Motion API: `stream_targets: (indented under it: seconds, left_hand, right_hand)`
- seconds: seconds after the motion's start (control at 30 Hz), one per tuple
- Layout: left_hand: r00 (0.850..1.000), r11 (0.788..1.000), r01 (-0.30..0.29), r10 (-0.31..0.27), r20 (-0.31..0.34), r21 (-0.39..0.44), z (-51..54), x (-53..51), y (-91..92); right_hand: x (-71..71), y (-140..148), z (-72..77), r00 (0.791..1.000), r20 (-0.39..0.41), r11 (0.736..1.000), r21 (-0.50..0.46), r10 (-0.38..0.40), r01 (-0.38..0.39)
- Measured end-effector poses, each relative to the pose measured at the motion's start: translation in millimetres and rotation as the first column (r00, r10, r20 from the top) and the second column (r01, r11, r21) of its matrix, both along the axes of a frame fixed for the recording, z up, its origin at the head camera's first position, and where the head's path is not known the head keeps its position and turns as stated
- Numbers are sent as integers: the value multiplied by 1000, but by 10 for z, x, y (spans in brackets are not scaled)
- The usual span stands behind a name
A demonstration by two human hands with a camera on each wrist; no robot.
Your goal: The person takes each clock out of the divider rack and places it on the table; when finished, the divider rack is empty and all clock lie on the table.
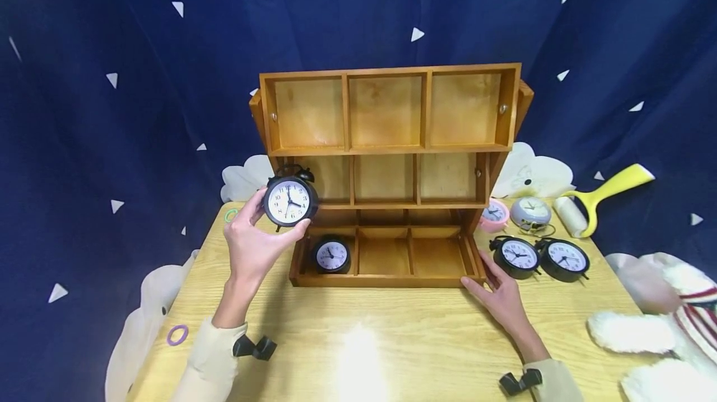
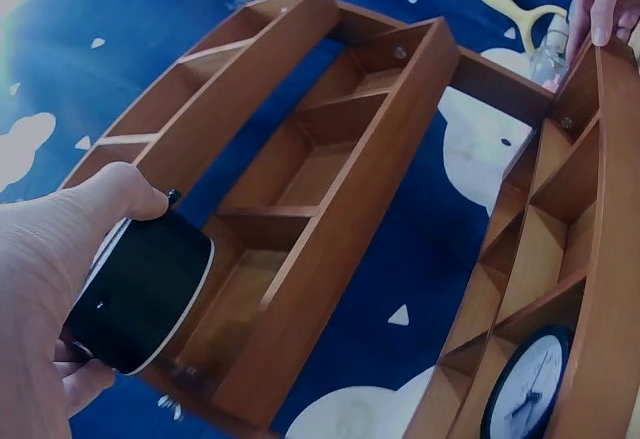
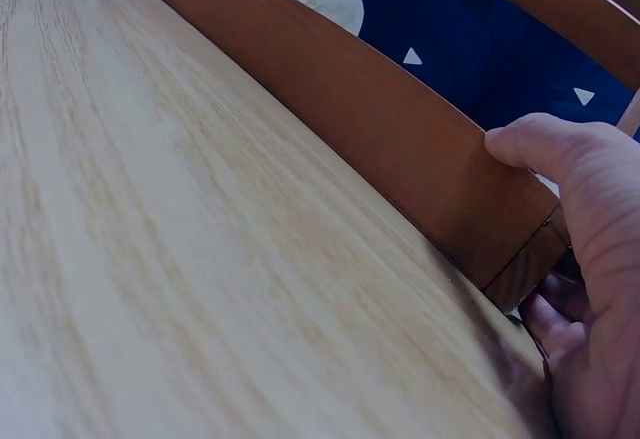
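In the head view my left hand [image 1: 252, 246] holds a black alarm clock [image 1: 288, 201] between thumb and fingers, its white dial facing me. The clock is raised before the left middle compartment of a three-tier wooden shelf [image 1: 386, 281]. In the left wrist view the clock's dark side [image 2: 145, 284] shows between thumb and fingers. A second black alarm clock [image 1: 332, 256] sits in the bottom tier's left compartment. My right hand [image 1: 504, 297] grips the bottom tier's front right corner, thumb on the front board [image 3: 450, 169] and fingers round the side.
Right of the shelf stand two black alarm clocks [image 1: 516, 256], a pink clock [image 1: 494, 215] and a grey clock [image 1: 530, 212]. Behind them lies a yellow-handled roller [image 1: 610, 187]. A purple ring [image 1: 177, 335] and a green ring [image 1: 230, 215] lie at the left. A plush toy [image 1: 633, 331] is at the right edge.
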State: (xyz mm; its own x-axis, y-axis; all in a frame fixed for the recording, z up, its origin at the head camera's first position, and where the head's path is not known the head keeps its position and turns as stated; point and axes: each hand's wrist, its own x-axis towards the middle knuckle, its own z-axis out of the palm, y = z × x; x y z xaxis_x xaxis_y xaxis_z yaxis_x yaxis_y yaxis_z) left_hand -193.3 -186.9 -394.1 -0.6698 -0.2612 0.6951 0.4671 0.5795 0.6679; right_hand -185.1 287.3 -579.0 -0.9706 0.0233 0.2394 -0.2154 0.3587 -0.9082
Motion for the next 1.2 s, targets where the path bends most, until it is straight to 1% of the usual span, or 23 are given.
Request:
stream_targets:
  seconds: [0.2, 0.27, 0.33, 0.43, 0.53, 0.6, 0.7, 0.77, 0.87, 0.93, 0.97, 1.1, 1.2]
  left_hand:
    - [999, 1000, -23, 22, 41, 19, -30, 182, -223]
    - [998, 999, -36, 35, 49, 20, -46, 233, -301]
    - [997, 998, -62, 60, 55, 19, -67, 278, -375]
    - [993, 995, -101, 100, 65, 24, -109, 326, -483]
    - [988, 989, -139, 136, 76, 43, -163, 332, -589]
    - [983, 986, -160, 154, 96, 54, -213, 312, -658]
    - [973, 980, -184, 171, 153, 72, -322, 261, -750]
    - [959, 976, -203, 181, 217, 82, -407, 208, -794]
    - [935, 974, -213, 178, 306, 83, -544, 100, -865]
    - [919, 976, -206, 166, 359, 76, -655, 19, -917]
    - [914, 978, -195, 154, 376, 74, -717, -25, -947]
    - [901, 987, -144, 100, 423, 73, -951, -165, -1037]
    - [896, 991, -122, 89, 435, 50, -1072, -272, -1072]
  right_hand:
    - [-9, 0, -2, 1000, -1, 1000, -6, 5, -5]
    - [-7, 3, 0, 1000, 1, 1000, 4, 1, -1]
    - [-4, 5, 2, 1000, 0, 1000, 9, -1, 1]
    - [3, 6, 4, 1000, 2, 1000, 19, -8, 8]
    - [0, 4, 9, 1000, 3, 1000, 19, -8, 8]
    - [-7, 5, 8, 1000, 6, 1000, 12, -4, 4]
    - [-9, 8, -8, 1000, 12, 1000, 9, 3, -3]
    - [-7, 14, -16, 1000, 16, 1000, 4, 5, -5]
    - [-19, 16, -27, 1000, 18, 1000, -6, 9, -8]
    - [-28, 15, -22, 1000, 17, 1000, -10, 4, -4]
    - [-31, 13, -19, 1000, 17, 1000, -10, 3, -3]
    - [-27, 11, -16, 1000, 13, 1000, -14, 4, -4]
    - [-28, 5, -21, 1000, 8, 1000, -27, 7, -7]
